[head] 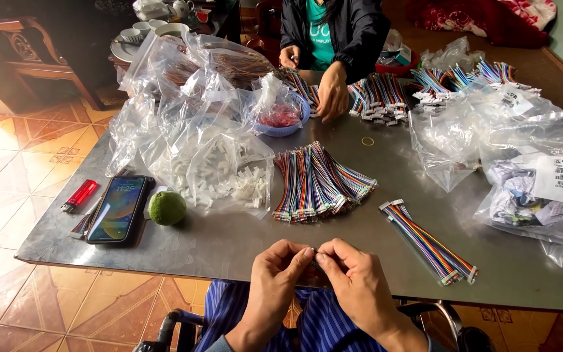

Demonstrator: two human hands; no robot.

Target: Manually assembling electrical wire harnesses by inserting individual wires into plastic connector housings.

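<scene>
Fingertips of both hands meet at the near edge of the table, thumbs and forefingers pressed together around something too small to make out. The left hand [275, 274] and the right hand [353, 280] touch at the tips, the other fingers curled loosely under, both hovering just over the table's near rim above a blue striped lap.

Just beyond the hands, on the grey table [229, 241], lies a fanned bundle of rainbow ribbon cables [317, 182] with white connectors at their near ends. To its right, a smaller cable bundle [428, 241] lies slantwise, well clear of the hands. Left of the fanned bundle sits a clear bag of white connectors [229, 173], and nearer the left edge a green lime [167, 208] rests just beside a phone [117, 210] with a lit screen; a red lighter [79, 195] lies further left.

At the far side, another person's hand [332, 91] rests on the table next to more cable bundles [379, 98], with a blue bowl [281, 117] holding a bag of red pieces to its left. Crumpled clear bags [529, 163] crowd the right side.
</scene>
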